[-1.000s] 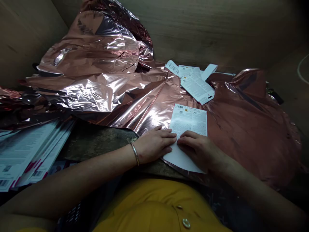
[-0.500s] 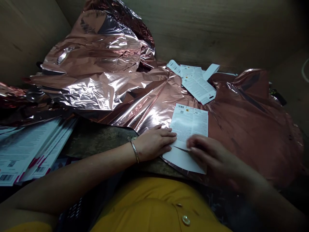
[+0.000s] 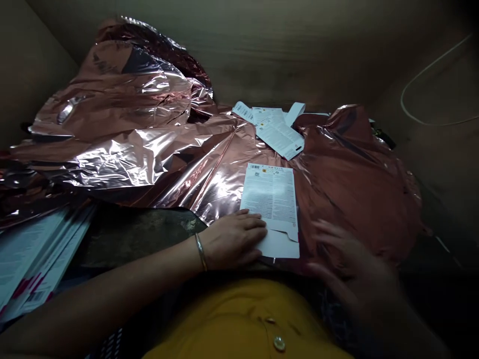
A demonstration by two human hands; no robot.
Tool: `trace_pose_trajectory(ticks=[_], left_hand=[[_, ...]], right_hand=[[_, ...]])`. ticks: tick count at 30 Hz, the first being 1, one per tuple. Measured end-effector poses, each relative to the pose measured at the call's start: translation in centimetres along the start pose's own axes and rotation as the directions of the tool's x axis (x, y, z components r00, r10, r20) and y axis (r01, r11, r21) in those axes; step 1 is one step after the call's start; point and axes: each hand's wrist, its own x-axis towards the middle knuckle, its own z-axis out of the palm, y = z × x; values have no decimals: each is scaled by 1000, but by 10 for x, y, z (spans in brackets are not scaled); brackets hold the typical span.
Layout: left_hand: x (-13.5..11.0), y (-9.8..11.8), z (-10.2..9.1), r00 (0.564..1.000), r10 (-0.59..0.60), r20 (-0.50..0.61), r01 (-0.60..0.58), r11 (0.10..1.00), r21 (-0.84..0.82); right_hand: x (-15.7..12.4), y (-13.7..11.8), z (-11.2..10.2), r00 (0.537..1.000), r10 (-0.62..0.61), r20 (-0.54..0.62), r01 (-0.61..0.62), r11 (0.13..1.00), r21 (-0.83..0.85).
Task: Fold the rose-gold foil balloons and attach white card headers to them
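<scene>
Card (image 3: 269, 194), 1: near ctr, on foil (image 3: 348, 199). Your R hand (image 3: 316, 252): now off card, to R, blurred, fingers wide, nothing seen held; only your L hand (image 3: 237, 239) steadies it, flat, fingers nearly together. Also: loose cards (image 3: 279, 132), far ctr; stack (image 3: 52, 274), near L; desk (image 3: 138, 234); foil rumpled, uneven base.

No word can be read — all is too small. The central white card (image 3: 279, 197) bears a barcode (image 3: 255, 166) at its eleven o'clock — below it a square code (image 3: 257, 174), perhaps QR.
</scene>
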Motion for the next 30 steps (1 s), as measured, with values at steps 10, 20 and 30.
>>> trace_pose_trajectory(ticks=[10, 20, 30], left_hand=[[-6, 0, 4, 996, 35, -77, -28, 996, 87], [-4, 7, 7, 976, -131, -172, 149, 984, 94], [11, 8, -11, 735, -664, -139, 669, 743, -18]], right_hand=[[38, -1, 48, 974, -167, 150, 170, 985, -6], [41, -6, 55, 994, -84, 65, 83, 996, 21], [52, -10, 63, 942, 334, -19, -330, 920, -211]])
